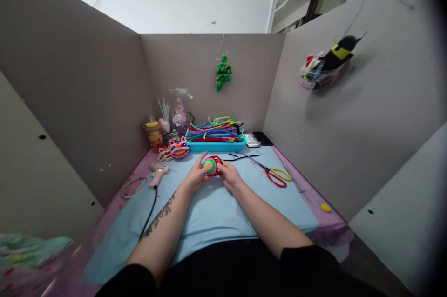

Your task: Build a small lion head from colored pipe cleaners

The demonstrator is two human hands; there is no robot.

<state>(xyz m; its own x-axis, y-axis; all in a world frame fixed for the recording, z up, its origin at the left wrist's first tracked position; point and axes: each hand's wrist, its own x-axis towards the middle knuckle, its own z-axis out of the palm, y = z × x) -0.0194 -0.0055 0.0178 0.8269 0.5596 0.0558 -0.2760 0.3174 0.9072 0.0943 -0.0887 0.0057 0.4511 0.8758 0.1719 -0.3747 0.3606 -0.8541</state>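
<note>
Holding a round piece (210,165) between them, the left hand (197,176) and the right hand (228,176) meet over the counter (316,203), midway between its left and right edges. The piece shows a yellow centre, a green band and a red outer part on the right. The left grip is closed about its left side, thumb against the coloured face and one finger extended upward; the right grip pinches the red part. A light blue sheet (223,215) covers most of the counter.

Along the far edge stands a blue tray (215,147) heaped with multicoloured fuzzy stems (216,132). In the far left corner are a brown jar (154,135), white sticks (165,111) and a clear bag (179,118) with pink contents; just in front lie two animal-face ornaments (179,148), side by side. Toward the left edge rest a pink glue gun (159,175), with its black cord (150,215) running toward the near edge, and a pale coiled cable (134,187).

To the right of the hands, black stems (240,158) lie near scissors (275,176) with one red and one yellow handle, their blades apparently closed. A yellow disc (325,207) sits by the near right corner. A green ornament (223,73) hangs against the back panel (181,62).
</note>
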